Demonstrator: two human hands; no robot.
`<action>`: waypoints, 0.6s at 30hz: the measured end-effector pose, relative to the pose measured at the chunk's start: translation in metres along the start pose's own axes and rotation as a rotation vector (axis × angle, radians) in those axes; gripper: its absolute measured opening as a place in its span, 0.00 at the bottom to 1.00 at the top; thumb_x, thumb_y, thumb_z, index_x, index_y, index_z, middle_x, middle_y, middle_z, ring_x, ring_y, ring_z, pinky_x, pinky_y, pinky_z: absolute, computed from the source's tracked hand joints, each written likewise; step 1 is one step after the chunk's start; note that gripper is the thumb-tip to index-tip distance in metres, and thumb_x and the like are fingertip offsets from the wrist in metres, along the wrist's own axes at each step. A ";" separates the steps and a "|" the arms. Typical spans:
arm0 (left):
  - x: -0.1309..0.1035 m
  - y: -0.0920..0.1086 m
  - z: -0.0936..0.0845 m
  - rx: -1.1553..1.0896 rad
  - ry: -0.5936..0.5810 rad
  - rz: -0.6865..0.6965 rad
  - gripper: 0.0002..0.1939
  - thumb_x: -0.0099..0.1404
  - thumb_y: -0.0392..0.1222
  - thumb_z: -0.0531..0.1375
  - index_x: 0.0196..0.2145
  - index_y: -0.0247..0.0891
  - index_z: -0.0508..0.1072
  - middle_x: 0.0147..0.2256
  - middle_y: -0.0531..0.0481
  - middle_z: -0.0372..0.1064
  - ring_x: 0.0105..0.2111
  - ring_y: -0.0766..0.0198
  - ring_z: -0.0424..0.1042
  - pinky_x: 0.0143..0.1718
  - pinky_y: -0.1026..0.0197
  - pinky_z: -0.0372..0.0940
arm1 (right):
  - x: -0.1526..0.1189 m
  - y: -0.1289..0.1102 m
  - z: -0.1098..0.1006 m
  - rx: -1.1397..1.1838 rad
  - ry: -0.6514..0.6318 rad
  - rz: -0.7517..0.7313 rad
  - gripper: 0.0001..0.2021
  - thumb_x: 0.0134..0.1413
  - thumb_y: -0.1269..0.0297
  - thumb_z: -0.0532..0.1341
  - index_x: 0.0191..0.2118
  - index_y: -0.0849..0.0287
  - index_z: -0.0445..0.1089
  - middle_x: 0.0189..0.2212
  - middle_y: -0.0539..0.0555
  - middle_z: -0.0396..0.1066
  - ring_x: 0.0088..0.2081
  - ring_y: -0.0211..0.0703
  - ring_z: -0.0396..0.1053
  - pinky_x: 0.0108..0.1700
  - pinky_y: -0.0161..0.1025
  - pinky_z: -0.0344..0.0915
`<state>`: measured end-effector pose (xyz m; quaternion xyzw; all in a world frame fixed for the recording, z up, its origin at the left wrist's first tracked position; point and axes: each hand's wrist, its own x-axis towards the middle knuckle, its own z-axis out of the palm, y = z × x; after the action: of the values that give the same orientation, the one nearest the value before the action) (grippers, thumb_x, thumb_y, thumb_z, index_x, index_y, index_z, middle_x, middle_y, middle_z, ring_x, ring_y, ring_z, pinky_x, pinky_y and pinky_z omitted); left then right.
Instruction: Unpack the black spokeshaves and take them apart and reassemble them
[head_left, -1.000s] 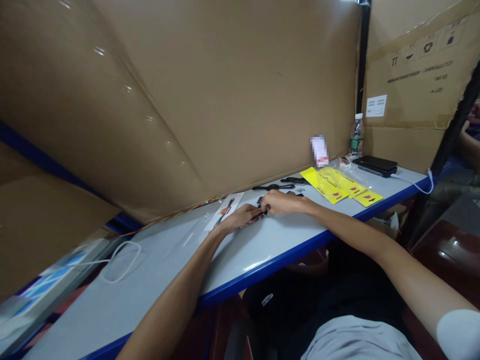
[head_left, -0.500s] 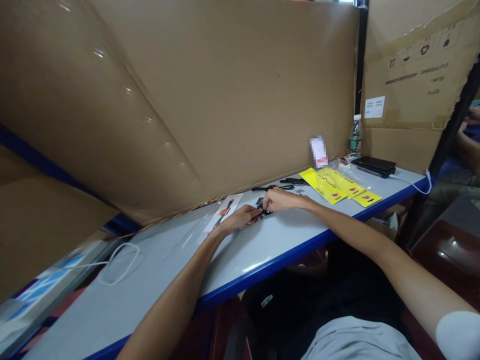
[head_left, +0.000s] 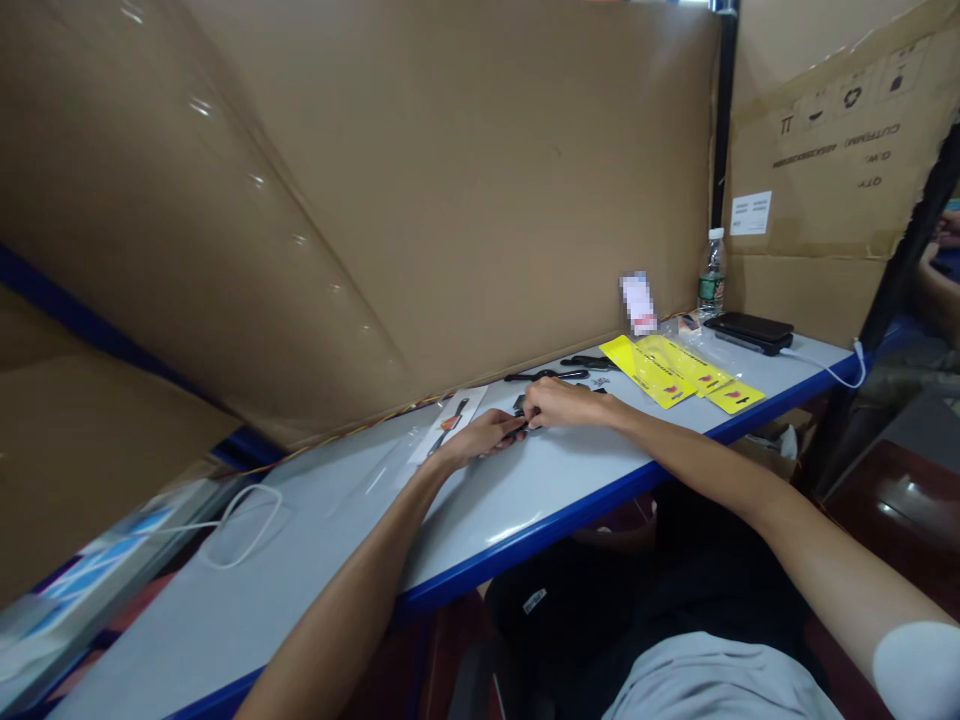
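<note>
Apparently mid-work: left hand (head_left: 484, 435) and right hand (head_left: 562, 402) both pinch a small dark piece (head_left: 519, 402) between them, at bench (head_left: 480, 510). Black handled item (head_left: 547, 375), loose bits (head_left: 600, 381) lie beyond, untouched. Finished share unclear.

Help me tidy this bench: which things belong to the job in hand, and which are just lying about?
Likely the job's:
dark piece at the left hand and right hand
long black pieces
small loose bits
picture card
yellow cards

Likely just lying about:
bottle
flat black object
looped white cable
</note>
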<state>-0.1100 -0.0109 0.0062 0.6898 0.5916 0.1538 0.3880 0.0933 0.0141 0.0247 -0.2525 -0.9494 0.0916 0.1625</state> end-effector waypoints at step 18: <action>-0.001 0.003 0.001 0.015 0.021 -0.032 0.23 0.64 0.62 0.59 0.27 0.38 0.68 0.18 0.58 0.52 0.16 0.71 0.47 0.18 0.65 0.41 | -0.005 -0.011 -0.001 -0.099 0.009 0.079 0.14 0.57 0.79 0.57 0.41 0.62 0.79 0.41 0.63 0.79 0.40 0.47 0.73 0.35 0.37 0.55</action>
<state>-0.1078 -0.0118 0.0078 0.6816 0.6078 0.1504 0.3787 0.0924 0.0026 0.0270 -0.2979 -0.9414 0.0496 0.1503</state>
